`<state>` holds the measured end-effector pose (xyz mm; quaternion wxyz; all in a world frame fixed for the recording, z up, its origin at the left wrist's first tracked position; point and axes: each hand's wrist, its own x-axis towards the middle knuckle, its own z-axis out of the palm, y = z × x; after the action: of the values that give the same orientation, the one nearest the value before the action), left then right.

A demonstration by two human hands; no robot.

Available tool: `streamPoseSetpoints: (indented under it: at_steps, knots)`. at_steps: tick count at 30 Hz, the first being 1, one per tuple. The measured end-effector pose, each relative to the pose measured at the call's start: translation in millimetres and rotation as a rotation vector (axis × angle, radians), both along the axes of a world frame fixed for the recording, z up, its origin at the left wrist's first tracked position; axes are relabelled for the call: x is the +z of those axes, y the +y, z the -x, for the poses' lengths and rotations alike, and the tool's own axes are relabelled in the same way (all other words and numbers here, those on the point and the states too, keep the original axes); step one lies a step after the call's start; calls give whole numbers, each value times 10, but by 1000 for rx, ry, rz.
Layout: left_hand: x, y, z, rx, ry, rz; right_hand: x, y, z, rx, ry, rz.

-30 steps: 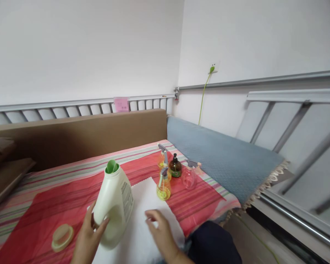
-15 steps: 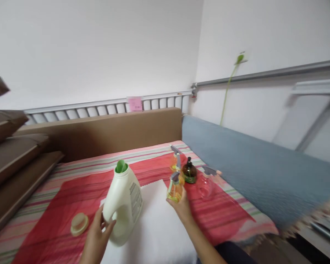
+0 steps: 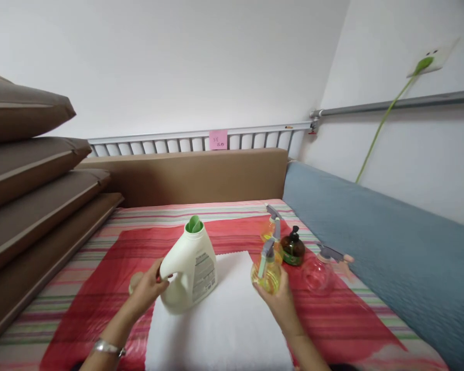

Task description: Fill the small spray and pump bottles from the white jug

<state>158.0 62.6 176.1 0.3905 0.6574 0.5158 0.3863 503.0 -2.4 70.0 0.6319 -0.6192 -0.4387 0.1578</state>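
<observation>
My left hand [image 3: 149, 288] is closed round the handle of a white detergent jug [image 3: 201, 265]. The jug stands upright over the white sheet [image 3: 224, 330], and its uncapped mouth shows a green spout [image 3: 194, 224]. A pale round cap [image 3: 135, 281] is partly hidden behind that hand. My right hand [image 3: 280, 299] has its fingers wrapped round a clear spray bottle [image 3: 268, 278] of yellow liquid with a grey trigger head. Close behind are two more spray bottles, one yellow-orange [image 3: 268, 231], and a dark brown pump bottle [image 3: 293, 250]. A pink spray bottle [image 3: 319, 273] is to the right.
A red sheet [image 3: 112, 273] lies over a striped cloth [image 3: 96, 293]. Brown cushions [image 3: 42, 201] are stacked at the left. A brown padded board [image 3: 201, 178] runs along the back; a blue-covered side [image 3: 355, 221] bounds the right. A green cord [image 3: 386, 118] hangs from a wall socket.
The view has turned left, shifting most things rightward in the picture. My left hand now covers part of the cap, which was fully visible before. Both hands keep their holds.
</observation>
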Motion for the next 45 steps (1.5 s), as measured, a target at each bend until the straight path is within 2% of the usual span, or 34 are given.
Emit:
streamPoseSetpoints:
  at_steps: [2, 4, 8, 11, 16, 20, 22, 24, 29, 32, 35, 38, 41, 45]
  knots:
    - [13, -3, -27, 26, 45, 4, 24, -185, 136, 52, 13, 40]
    - [-21, -1, -55, 51, 39, -9, -28, -365, 291, 108, 27, 74]
    - [-183, 20, -90, 23, -90, -85, -181, -647, 589, 212, 25, 143]
    - [-260, 10, -104, -10, -166, -80, -187, -757, 753, 309, 46, 200]
    - [-262, -39, -54, 24, -166, -87, -37, -785, 864, 440, 98, 204]
    - [-177, -200, 10, 227, 1, -267, 136, -786, 872, 651, 175, 202]
    - [-85, -360, -20, 266, -5, -314, 234, -797, 895, 751, 246, 186]
    - [31, -548, -112, 146, -101, -218, 338, -808, 938, 855, 331, 185]
    - [275, -898, -417, -468, -381, 266, 580, -823, 1094, 1165, 483, 296]
    - [331, -980, -498, -654, -476, 404, 681, -846, 1169, 1294, 539, 346]
    - [335, -1023, -514, -678, -552, 420, 744, -879, 1198, 1259, 506, 375]
    - [291, -1058, -530, -609, -564, 380, 776, -886, 1189, 1172, 424, 318]
    - [222, -1093, -607, -474, -507, 257, 760, -843, 1182, 1132, 344, 236]
    - [189, -1158, -770, -203, -432, 128, 672, -770, 1197, 917, 216, 199]
